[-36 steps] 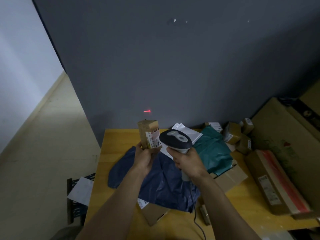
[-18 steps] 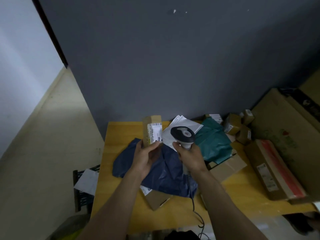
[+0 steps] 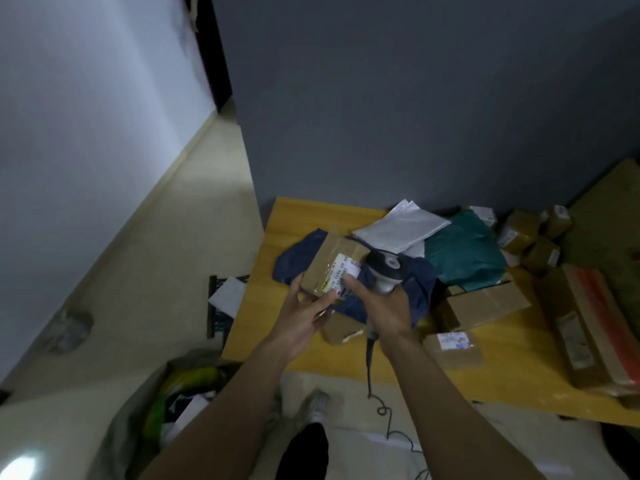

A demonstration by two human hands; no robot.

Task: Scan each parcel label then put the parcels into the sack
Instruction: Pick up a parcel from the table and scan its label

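here, at the lower left, we note the sack (image 3: 138, 407) standing open-mouthed on the floor beside the table (image 3: 273, 251), its pale, limp cloth slumped around bright crumpled contents; we judge it sits there so a parcel can drop in with a short swing. next, the left hand (image 3: 304, 317) cradles a small box parcel (image 3: 332, 268) from beneath, palm up, fingers curled about its near end and closed on it; the box is plain brown card, glossy with tape, tilted so that its white printed label (image 3: 346, 271) faces up toward the scanner. to its right, the right hand (image 3: 384, 306) is wrapped firmly round the grip of the handheld scanner (image 3: 386, 268), a rounded dark-and-grey plastic head held just beside the label, its cord (image 3: 370, 368) trailing off the table edge. no beam is visible, so we cannot tell whether the read is done. further right lie a soft dark blue mailer (image 3: 419, 282), white and green poly bags, and several card boxes, apparently awaiting their turn.
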